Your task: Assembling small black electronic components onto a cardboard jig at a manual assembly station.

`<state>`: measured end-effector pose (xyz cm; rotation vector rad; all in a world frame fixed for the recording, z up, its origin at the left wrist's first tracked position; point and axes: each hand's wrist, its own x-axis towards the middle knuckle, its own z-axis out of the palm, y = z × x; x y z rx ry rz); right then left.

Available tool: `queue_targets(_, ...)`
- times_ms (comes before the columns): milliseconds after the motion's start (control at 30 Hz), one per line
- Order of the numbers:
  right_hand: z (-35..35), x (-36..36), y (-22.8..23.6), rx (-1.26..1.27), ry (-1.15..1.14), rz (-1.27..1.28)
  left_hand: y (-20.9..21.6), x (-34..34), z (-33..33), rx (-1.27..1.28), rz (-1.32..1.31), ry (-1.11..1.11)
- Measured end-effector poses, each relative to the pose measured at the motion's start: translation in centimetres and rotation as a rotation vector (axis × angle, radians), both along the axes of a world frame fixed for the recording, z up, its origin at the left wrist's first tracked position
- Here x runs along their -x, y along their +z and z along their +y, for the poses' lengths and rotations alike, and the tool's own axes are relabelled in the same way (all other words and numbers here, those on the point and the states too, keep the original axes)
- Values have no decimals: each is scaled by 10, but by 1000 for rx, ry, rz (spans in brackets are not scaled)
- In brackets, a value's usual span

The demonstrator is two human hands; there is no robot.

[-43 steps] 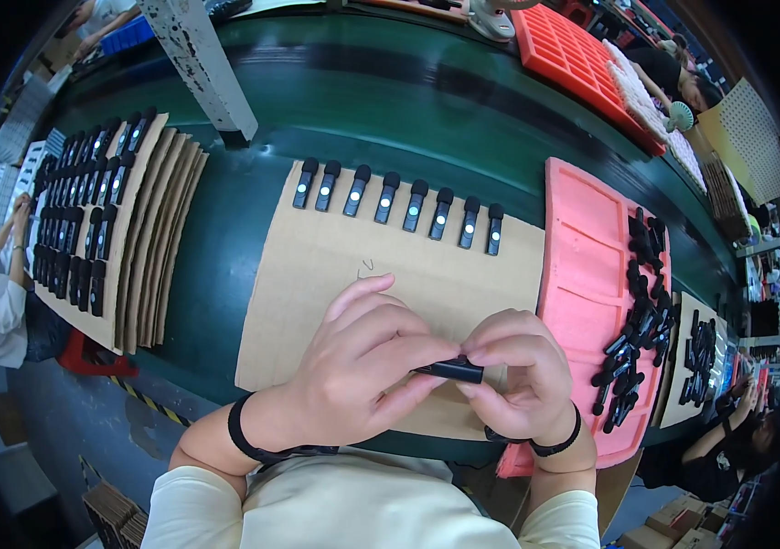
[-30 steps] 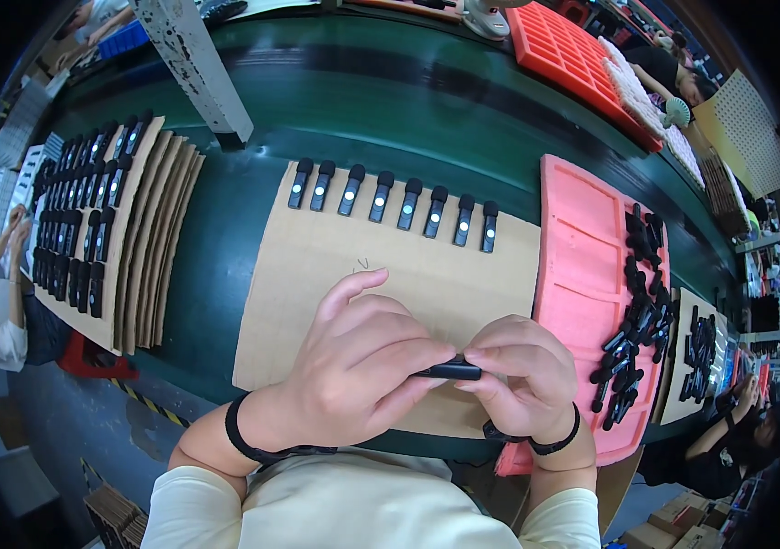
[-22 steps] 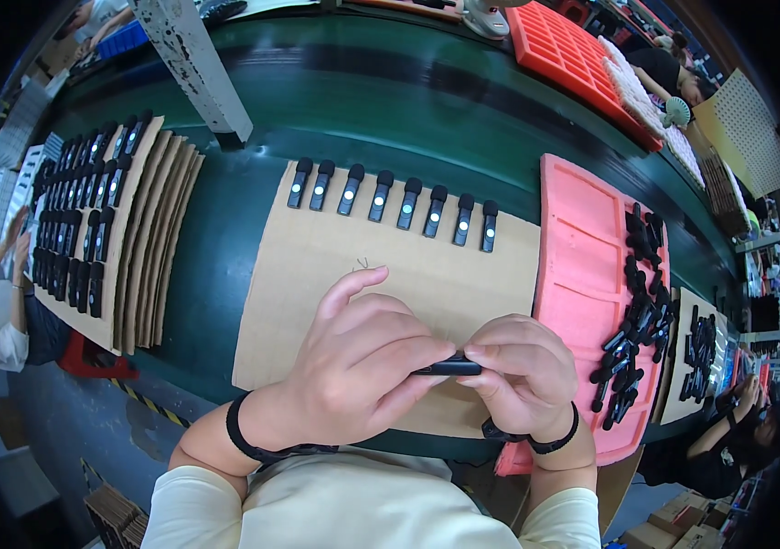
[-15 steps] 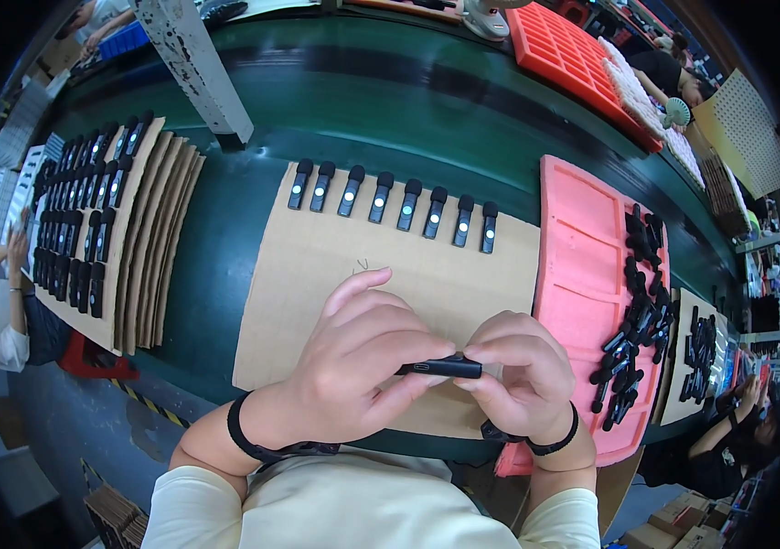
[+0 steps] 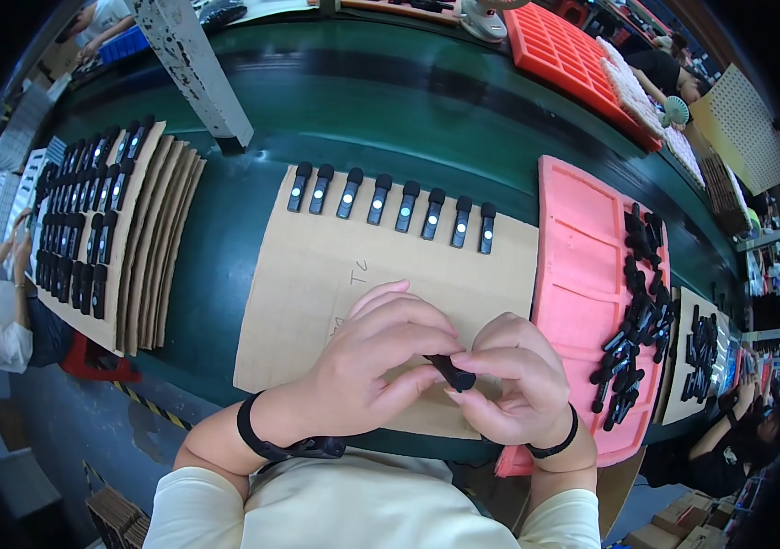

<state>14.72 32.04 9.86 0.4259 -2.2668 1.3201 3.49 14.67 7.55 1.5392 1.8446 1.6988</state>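
Observation:
Over the near part of a cardboard sheet (image 5: 294,284), a small black clip-on microphone (image 5: 451,371) is pinched between both hands. My left hand (image 5: 363,352) grips one end with thumb and forefinger, its other fingers loosely bent. At the opposite end, the thumb and fingertips of my right hand (image 5: 527,380) close on it. The fingers cover part of its body. Along the sheet's far edge lies a row of several similar microphones (image 5: 406,209), each with a dark foam top and a pale round spot.
A pink foam tray (image 5: 573,265) at right bears a jumbled heap of black microphones (image 5: 632,329). Filled cardboard sheets (image 5: 148,238) are stacked at left. Beyond stand a white post (image 5: 193,73) and a red tray (image 5: 568,59). Co-workers sit at both sides.
The microphone has turned in my fingers: its long side with a port faced me before, and now one end points toward me. My left hand has dipped slightly.

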Motion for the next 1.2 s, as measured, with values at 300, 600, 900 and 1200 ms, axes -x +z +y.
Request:
queue_targets(300, 12, 10, 9, -170, 71, 122, 10, 6, -5, 63, 90, -124)
queue_targets(600, 37, -4, 60, -163, -178, 288, 32, 12, -31, 59, 79, 9)
queue_targets(900, 100, 35, 175, -487, -609, 668, 34, 21, -62, -20, 85, 134)
queue_targets(1200, 165, 93, 261, -716, -853, 719, 25, 31, -93, -30, -15, 267)
